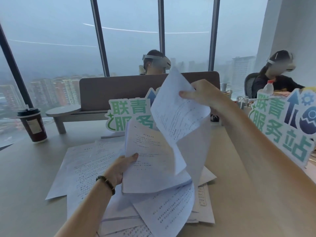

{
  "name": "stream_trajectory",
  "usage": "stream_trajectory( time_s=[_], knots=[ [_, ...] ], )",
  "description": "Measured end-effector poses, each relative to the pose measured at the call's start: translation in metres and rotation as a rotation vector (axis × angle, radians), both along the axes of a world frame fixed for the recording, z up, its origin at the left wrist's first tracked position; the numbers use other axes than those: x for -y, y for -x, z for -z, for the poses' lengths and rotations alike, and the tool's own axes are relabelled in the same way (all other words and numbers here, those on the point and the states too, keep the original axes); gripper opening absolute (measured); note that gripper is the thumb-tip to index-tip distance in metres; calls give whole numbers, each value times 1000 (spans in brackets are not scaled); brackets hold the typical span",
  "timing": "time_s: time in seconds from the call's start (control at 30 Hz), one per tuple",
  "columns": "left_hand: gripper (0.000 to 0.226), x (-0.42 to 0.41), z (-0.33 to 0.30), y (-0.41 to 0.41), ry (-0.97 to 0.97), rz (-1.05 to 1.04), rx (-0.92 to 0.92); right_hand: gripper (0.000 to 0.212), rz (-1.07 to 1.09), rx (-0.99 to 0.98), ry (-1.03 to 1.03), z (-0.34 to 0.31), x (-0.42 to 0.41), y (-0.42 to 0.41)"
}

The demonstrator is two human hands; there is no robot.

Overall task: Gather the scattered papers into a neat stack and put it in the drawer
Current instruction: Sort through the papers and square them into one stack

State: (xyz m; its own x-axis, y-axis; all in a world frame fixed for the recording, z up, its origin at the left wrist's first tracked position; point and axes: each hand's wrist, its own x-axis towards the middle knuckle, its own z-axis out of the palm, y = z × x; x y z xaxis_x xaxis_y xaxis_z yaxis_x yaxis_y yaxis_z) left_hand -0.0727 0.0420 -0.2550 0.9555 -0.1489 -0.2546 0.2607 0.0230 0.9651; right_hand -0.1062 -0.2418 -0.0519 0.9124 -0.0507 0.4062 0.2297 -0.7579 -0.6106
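Observation:
My left hand (123, 165) grips a stapled bundle of printed papers (150, 161) by its left edge, held tilted above the desk. My right hand (201, 94) pinches a single printed sheet (177, 108) by its top right part, lifted high and curling over the bundle. Several more printed sheets (85, 168) lie scattered and overlapping on the beige desk (25, 185), spreading from the left to the near edge under both arms. No drawer is in view.
A dark paper coffee cup (32, 125) stands at the far left. A green-and-white sign (128, 115) stands behind the papers, a second sign (283, 124) at the right. A brown desk divider (119, 89) and two seated people with headsets lie beyond.

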Motion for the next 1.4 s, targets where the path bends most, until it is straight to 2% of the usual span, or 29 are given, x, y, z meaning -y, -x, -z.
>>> stream_trajectory(
  time_s=[0.17,0.27,0.47,0.53,0.57,0.67,0.8,0.93,1.0,1.07,1.23,1.4],
  knots=[
    [21,1,-5,2,-13,-19,56,25,-20,41,-164,-13,12,10],
    [26,-2,-3,1,-15,-25,72,31,26,48,-300,-3,19,4],
    [40,2,-14,3,-27,43,103,35,123,-142,-399,70,27,-19],
    [55,3,-15,-1,17,101,111,36,142,-221,-395,97,26,-24],
    [54,3,-13,-3,59,121,124,37,139,-256,-392,110,25,-26],
    [30,6,-13,-1,203,163,123,32,153,-327,-457,147,15,-31],
    [48,7,-11,4,260,186,45,18,95,-381,-623,182,-6,-35],
    [60,4,-7,1,187,167,7,28,-29,-483,-797,198,-17,-47],
    [64,3,-5,0,180,183,18,16,-15,-522,-829,197,-19,-43],
    [61,4,-6,3,205,214,30,9,13,-491,-837,191,-19,-34],
    [36,9,-19,13,125,237,125,21,-2,-364,-911,173,-19,-18],
    [27,19,-43,22,88,93,235,16,-67,-204,-828,138,-22,-5]
  ],
)
